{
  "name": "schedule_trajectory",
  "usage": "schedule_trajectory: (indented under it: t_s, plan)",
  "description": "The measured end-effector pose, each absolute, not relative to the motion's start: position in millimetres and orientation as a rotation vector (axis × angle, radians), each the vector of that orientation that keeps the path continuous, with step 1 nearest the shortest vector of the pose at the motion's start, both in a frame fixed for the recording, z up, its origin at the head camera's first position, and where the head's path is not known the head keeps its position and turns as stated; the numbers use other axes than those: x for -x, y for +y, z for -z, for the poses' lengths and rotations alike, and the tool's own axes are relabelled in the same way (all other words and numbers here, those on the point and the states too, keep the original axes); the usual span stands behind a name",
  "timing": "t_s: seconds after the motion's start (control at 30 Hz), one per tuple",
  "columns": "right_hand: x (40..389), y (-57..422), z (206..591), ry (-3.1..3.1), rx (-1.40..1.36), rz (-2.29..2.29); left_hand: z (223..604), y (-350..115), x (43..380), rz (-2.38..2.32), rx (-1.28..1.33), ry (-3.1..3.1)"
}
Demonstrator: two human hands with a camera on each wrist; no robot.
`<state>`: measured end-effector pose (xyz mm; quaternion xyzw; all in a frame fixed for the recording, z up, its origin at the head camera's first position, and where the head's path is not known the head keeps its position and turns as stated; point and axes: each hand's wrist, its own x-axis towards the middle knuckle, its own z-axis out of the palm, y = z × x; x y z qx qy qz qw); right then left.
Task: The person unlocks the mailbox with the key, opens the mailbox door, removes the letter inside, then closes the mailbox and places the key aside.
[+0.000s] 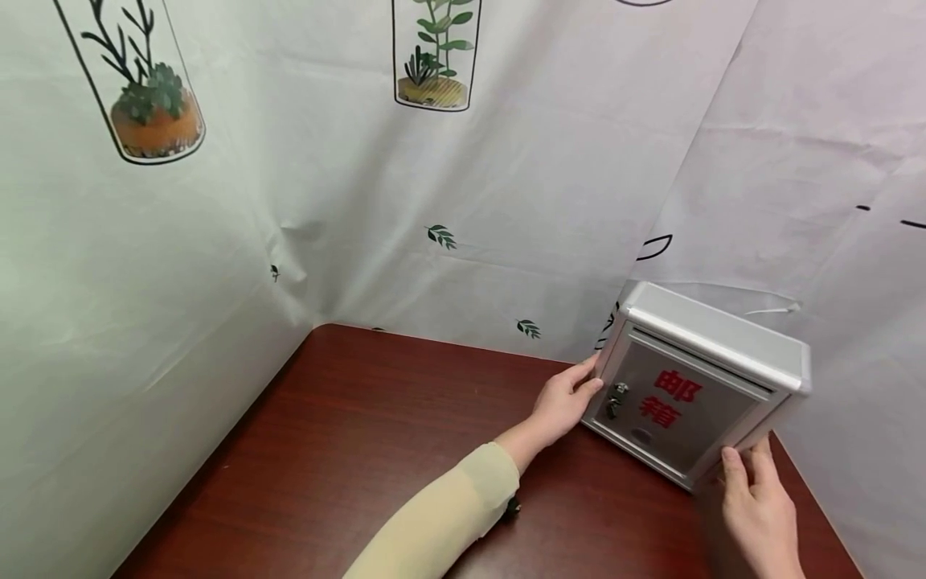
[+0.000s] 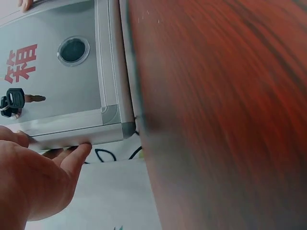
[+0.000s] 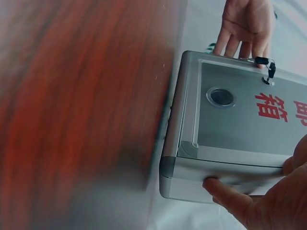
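A silver metal mailbox (image 1: 705,410) with red characters on its grey front is held at the right of the table in the head view. On its left side my left hand (image 1: 560,406) grips the edge, thumb at the front and fingers along the side. My right hand (image 1: 760,507) holds the opposite side near the lower right corner. Keys (image 2: 15,98) hang from the lock by the left edge. A round window (image 3: 221,97) sits low on the front panel. Whether the mailbox's underside touches the table cannot be told.
The reddish-brown wooden table (image 1: 347,434) reaches to a back left corner. White cloth (image 1: 347,201) printed with plants hangs behind it and on both sides, close to the mailbox at the right. A small dark object (image 1: 512,508) shows beside my left sleeve.
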<state>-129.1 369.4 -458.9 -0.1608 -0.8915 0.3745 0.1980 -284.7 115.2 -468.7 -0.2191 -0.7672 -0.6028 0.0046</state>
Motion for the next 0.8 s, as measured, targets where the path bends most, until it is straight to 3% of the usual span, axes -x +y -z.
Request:
schedule_trajectory:
  t_s: [0.8]
  plan:
    - [160.1, 300.8, 450.9, -2.464, 0.067, -1.146, 456.4, 18.2, 268.9, 1.793, 0.545, -2.306]
